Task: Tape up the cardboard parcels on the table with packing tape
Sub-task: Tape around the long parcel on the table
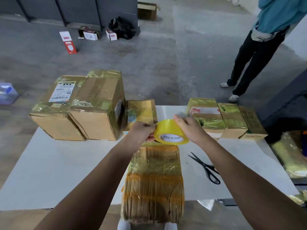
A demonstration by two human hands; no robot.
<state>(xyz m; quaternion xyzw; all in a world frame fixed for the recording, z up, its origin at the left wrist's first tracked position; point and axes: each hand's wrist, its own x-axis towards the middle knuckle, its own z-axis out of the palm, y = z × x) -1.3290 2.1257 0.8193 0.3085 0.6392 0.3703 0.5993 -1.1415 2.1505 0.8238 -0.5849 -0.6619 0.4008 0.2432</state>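
Observation:
A yellow roll of packing tape (pixel 167 130) is held above the far end of a long, flat cardboard parcel (pixel 154 183) that lies in front of me and hangs over the table's near edge. This parcel is wrapped in bands of yellowish tape. My left hand (pixel 141 133) pinches the roll's left rim. My right hand (pixel 189 128) grips the roll from the right and over the top. Two big taped boxes (pixel 79 107) stand at the far left of the white table (pixel 58 163). A row of smaller taped boxes (pixel 224 120) sits at the far right.
Black scissors (pixel 207 168) lie on the table right of the flat parcel. A small taped box (pixel 141 110) stands behind my hands. A person in dark trousers (pixel 252 52) stands beyond the table at the right. Small boxes and a black bag (pixel 123 27) are on the floor.

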